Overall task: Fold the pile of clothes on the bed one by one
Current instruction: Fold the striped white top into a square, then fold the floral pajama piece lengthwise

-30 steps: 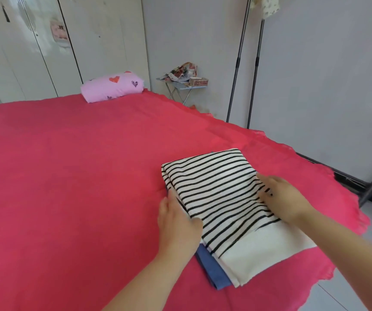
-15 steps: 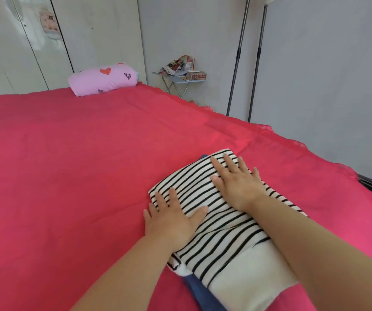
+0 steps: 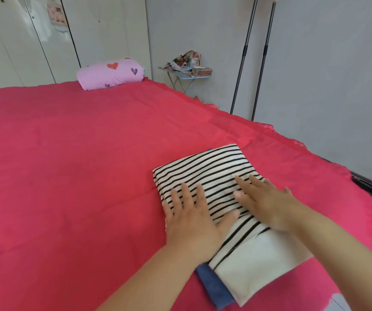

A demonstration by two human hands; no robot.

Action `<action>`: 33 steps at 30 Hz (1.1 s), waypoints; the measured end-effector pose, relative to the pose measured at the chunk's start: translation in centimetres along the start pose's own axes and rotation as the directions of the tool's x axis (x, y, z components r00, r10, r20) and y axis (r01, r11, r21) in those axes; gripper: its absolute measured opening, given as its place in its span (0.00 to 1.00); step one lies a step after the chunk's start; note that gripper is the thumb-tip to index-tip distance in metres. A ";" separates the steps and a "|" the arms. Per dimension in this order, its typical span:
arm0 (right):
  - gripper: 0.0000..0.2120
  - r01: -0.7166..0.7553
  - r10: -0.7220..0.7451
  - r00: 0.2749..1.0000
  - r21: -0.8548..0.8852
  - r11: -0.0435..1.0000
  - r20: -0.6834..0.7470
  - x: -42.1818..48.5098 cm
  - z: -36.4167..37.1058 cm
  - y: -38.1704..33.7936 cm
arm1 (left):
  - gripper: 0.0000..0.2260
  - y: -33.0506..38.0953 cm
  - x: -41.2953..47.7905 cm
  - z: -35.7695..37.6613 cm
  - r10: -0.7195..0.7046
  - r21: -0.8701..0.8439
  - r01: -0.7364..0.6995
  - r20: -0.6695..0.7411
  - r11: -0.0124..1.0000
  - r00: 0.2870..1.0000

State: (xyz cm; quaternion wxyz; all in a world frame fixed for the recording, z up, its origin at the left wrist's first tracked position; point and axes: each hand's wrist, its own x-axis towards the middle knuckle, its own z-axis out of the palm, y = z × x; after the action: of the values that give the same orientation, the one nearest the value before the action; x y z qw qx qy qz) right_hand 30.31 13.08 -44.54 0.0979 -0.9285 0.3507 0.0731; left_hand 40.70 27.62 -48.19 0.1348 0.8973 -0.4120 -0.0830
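A folded white garment with black stripes [image 3: 216, 169] lies on the red bed [image 3: 68, 164] near its right edge. Under it a folded blue garment [image 3: 214, 286] sticks out at the near corner. My left hand [image 3: 194, 218] lies flat with spread fingers on the striped garment's left edge. My right hand [image 3: 268, 203] presses flat on its middle, fingers straight and pointing left. Neither hand grips the cloth.
A pink pillow with hearts [image 3: 111, 72] sits at the bed's far end by white wardrobe doors [image 3: 34, 37]. A small blue table with clutter [image 3: 187, 68] stands in the corner. Two dark rack poles [image 3: 254, 57] rise along the grey wall beyond the bed's right edge.
One second ago both hands held the striped garment's sides. They then laid flat on top, and since then my right hand has slid back toward me across the stripes.
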 end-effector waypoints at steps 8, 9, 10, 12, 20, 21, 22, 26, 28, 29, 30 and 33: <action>0.28 -0.073 0.067 0.996 -0.096 0.993 -0.067 -4.4 3.1 -1.5 | 0.42 0.1 -3.5 -0.1 0.027 0.118 -0.047 0.170 0.992 0.985; 0.27 -0.072 0.067 0.996 -0.080 0.994 -0.065 -4.7 2.5 -1.9 | 0.40 -0.4 -4.1 -0.9 0.028 0.097 -0.042 0.145 0.994 0.989; 0.27 -0.067 0.062 0.994 -0.054 0.996 -0.086 -5.2 2.0 -2.5 | 0.39 -0.9 -4.8 -1.6 0.021 0.070 -0.029 0.106 0.997 0.994; 0.24 -0.018 0.014 0.988 -0.026 0.999 -0.152 -6.8 1.5 -4.4 | 0.37 -2.2 -6.6 -3.1 0.005 0.030 -0.006 0.017 1.000 1.000; 0.21 0.266 -0.277 0.944 -0.083 0.960 -0.179 -14.4 0.5 -15.0 | 0.28 -8.3 -16.5 -10.9 -0.038 0.201 0.064 -0.130 0.977 0.991; 0.21 0.302 -0.313 0.934 -0.090 0.949 -0.174 -15.4 0.4 -16.6 | 0.27 -9.3 -18.1 -11.8 -0.063 0.208 0.091 -0.137 0.974 0.989; 0.21 0.337 -0.349 0.922 -0.094 0.937 -0.170 -16.5 0.3 -18.3 | 0.26 -10.3 -19.7 -12.6 -0.088 0.212 0.118 -0.145 0.970 0.986; 0.20 0.465 -0.475 0.869 -0.099 0.880 -0.141 -21.0 0.5 -26.0 | 0.25 -15.0 -26.6 -15.4 -0.179 0.217 0.215 -0.174 0.952 0.968; 0.20 0.524 -0.536 0.835 -0.113 0.844 -0.125 -23.3 0.8 -29.8 | 0.24 -17.6 -30.0 -16.5 -0.229 0.216 0.268 -0.189 0.939 0.955; 0.20 0.550 -0.561 0.819 -0.115 0.827 -0.119 -24.3 1.0 -31.7 | 0.23 -18.9 -31.6 -17.0 -0.256 0.210 0.296 -0.199 0.932 0.946; 0.20 0.572 -0.583 0.804 -0.117 0.812 -0.114 -25.3 1.1 -33.5 | 0.23 -20.2 -33.3 -17.6 -0.284 0.204 0.326 -0.211 0.923 0.935; 0.21 0.633 -0.645 0.759 -0.128 0.764 -0.091 -28.0 1.6 -38.3 | 0.22 -24.0 -37.7 -19.0 -0.364 0.180 0.408 -0.235 0.895 0.901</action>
State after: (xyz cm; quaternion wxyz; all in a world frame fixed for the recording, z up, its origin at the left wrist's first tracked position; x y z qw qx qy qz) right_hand 34.91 59.46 -35.32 0.0522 -0.9985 0.0150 -0.0092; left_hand 38.48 74.57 -36.16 0.0529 0.9745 -0.2162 0.0271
